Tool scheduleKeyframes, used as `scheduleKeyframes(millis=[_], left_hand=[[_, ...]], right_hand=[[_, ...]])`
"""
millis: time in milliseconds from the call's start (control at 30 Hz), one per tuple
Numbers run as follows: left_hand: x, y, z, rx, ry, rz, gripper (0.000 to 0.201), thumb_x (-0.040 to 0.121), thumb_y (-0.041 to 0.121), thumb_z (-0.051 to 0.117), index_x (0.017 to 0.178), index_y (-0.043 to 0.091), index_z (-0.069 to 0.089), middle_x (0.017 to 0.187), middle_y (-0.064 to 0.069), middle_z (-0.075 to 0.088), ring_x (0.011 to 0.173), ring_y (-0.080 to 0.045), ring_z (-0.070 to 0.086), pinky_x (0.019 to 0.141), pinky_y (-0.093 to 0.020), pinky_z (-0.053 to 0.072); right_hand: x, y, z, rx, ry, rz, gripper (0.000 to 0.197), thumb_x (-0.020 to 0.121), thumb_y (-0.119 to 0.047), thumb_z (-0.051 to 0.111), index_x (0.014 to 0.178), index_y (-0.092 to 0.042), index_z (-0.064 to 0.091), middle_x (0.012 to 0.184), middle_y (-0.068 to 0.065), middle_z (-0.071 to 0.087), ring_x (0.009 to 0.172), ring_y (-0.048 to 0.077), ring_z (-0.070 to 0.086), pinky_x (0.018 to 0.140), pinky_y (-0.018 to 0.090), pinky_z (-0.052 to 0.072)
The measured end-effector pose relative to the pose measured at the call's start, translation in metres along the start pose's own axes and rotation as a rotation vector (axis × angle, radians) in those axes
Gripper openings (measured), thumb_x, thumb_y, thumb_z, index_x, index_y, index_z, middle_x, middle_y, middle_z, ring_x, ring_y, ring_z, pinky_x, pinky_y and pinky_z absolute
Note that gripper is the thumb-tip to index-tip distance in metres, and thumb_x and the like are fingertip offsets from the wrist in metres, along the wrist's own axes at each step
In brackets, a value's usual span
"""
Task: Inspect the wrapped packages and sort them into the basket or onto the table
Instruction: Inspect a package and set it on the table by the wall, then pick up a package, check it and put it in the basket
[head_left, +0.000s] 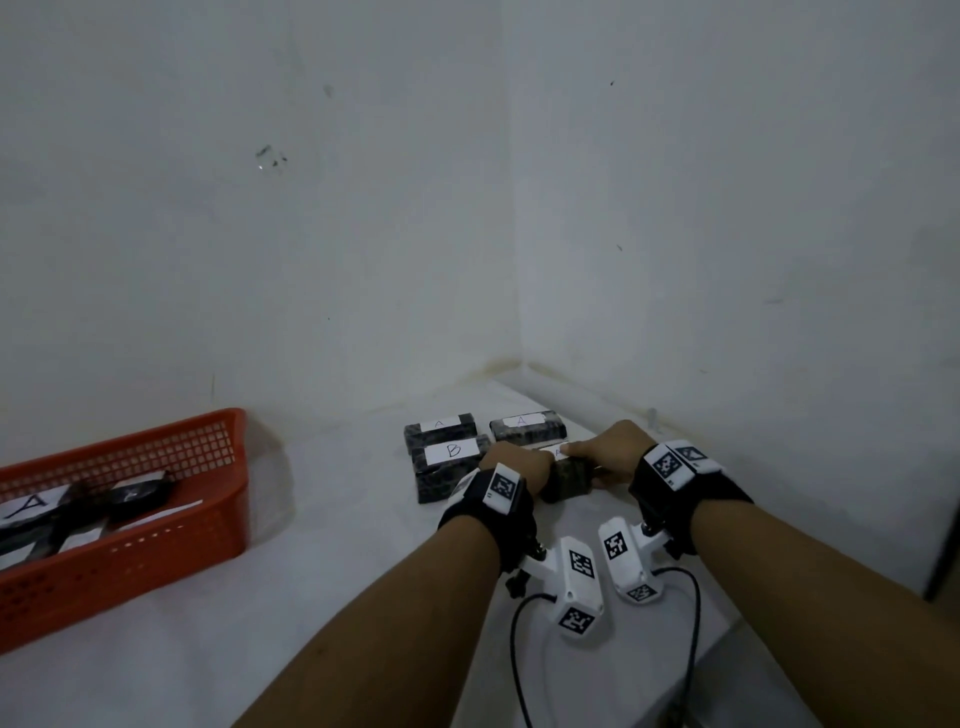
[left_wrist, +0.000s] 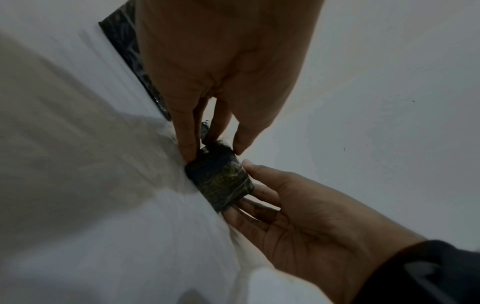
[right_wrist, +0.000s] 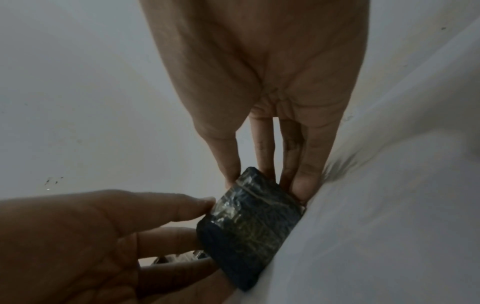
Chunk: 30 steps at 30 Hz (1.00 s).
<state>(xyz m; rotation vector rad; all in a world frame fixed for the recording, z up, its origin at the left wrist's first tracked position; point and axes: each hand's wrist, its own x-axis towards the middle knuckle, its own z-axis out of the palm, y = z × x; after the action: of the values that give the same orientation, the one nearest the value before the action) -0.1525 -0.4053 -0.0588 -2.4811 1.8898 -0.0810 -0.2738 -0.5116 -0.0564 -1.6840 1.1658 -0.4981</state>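
A dark wrapped package (head_left: 567, 480) with a white label lies low over the white table (head_left: 337, 571), held between both hands. My left hand (head_left: 519, 462) pinches its left end and my right hand (head_left: 597, 452) grips its right end. In the left wrist view, my left hand's fingers (left_wrist: 188, 148) and thumb clamp the package (left_wrist: 219, 182), while the right hand's thumb lies on top with its fingers underneath. The right wrist view shows the same package (right_wrist: 253, 228) against the cloth. I cannot tell whether it is lifted off the table.
Three more dark packages sit just behind the hands: two labelled A (head_left: 441, 428) (head_left: 527, 426) and one labelled B (head_left: 452, 457). An orange basket (head_left: 156, 431) at the left holds several packages (head_left: 135, 493). White walls meet in a corner close behind. The table edge (head_left: 727, 623) runs at the right.
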Motion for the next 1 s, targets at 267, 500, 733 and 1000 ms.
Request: scheduleKeyframes(millis=[267, 500, 733, 1000], left_hand=[[0.000, 0.003, -0.011, -0.300, -0.042, -0.128, 0.027, 0.105, 0.022, 0.053, 0.126, 0.011, 0.065, 0.112, -0.010, 0.071, 0.106, -0.032, 0.069, 0.089, -0.039, 0.056], [-0.027, 0.004, -0.023, -0.934, 0.019, -0.367, 0.038, 0.092, 0.012, 0.067, 0.126, -0.004, 0.063, 0.121, -0.022, 0.071, 0.105, -0.034, 0.074, 0.087, -0.044, 0.063], [-0.116, -0.051, -0.052, -1.187, -0.008, -0.419, 0.025, 0.095, 0.015, 0.065, 0.111, -0.003, 0.068, 0.087, -0.014, 0.071, 0.067, -0.027, 0.069, 0.065, -0.034, 0.062], [-0.253, -0.179, -0.068, -0.703, 0.116, -0.556, 0.029, 0.090, 0.038, 0.071, 0.100, 0.013, 0.082, 0.090, 0.000, 0.077, 0.077, -0.014, 0.069, 0.074, -0.027, 0.058]], right_hand=[[-0.003, -0.001, -0.009, 0.074, -0.072, 0.035, 0.040, 0.084, -0.016, 0.086, 0.107, 0.014, 0.072, 0.105, 0.028, 0.077, 0.091, 0.039, 0.076, 0.078, 0.044, 0.064], [-0.020, -0.010, -0.017, -0.039, 0.000, -0.063, 0.026, 0.091, -0.019, 0.079, 0.104, 0.003, 0.073, 0.096, 0.013, 0.074, 0.075, 0.023, 0.063, 0.069, 0.033, 0.056], [-0.077, -0.057, 0.017, -0.025, 0.000, -0.356, 0.014, 0.093, -0.022, 0.076, 0.104, -0.014, 0.077, 0.085, 0.002, 0.068, 0.070, 0.014, 0.057, 0.057, 0.024, 0.042], [-0.165, -0.120, 0.141, -0.002, -0.490, -0.430, 0.045, 0.091, -0.026, 0.079, 0.133, -0.022, 0.064, 0.112, 0.005, 0.074, 0.105, 0.022, 0.071, 0.082, 0.031, 0.057]])
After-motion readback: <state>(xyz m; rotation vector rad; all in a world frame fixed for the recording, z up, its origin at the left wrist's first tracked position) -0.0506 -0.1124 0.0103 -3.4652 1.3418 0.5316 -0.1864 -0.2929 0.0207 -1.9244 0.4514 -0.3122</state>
